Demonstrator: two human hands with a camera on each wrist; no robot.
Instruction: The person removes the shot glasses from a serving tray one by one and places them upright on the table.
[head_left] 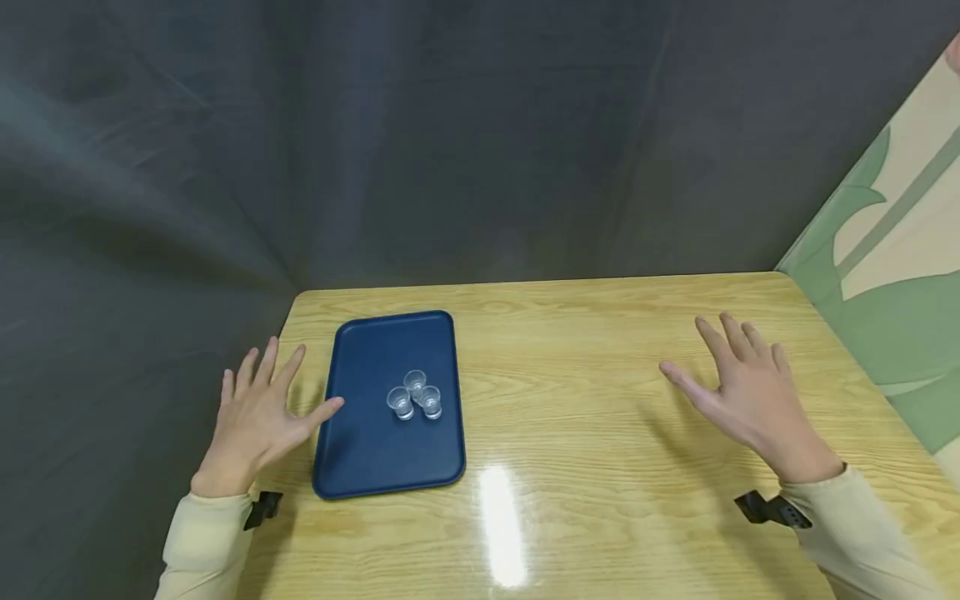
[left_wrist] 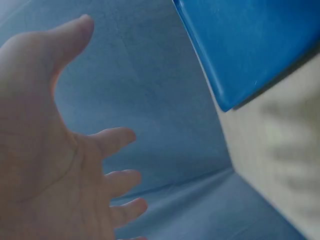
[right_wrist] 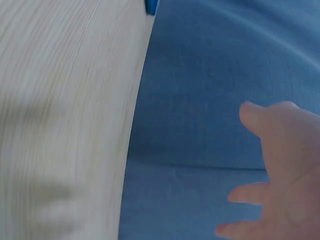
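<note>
Left hand (head_left: 255, 429): released, fingers spread, just over the left rim of the rectangular navy tray (head_left: 382, 450). Right hand (head_left: 750, 408): released, fingers spread, above the right part of the wood-grain tabletop (head_left: 562, 358). Judged stage: ready position, no grasp made. Three clear shot cups (head_left: 416, 392) stand clustered right of the tray's centre; gripping one would call for either hand to reach inward. Room for moving: between tray and right hand. Limits: dark curtain (head_left: 480, 167) along far and left table edges.
</note>
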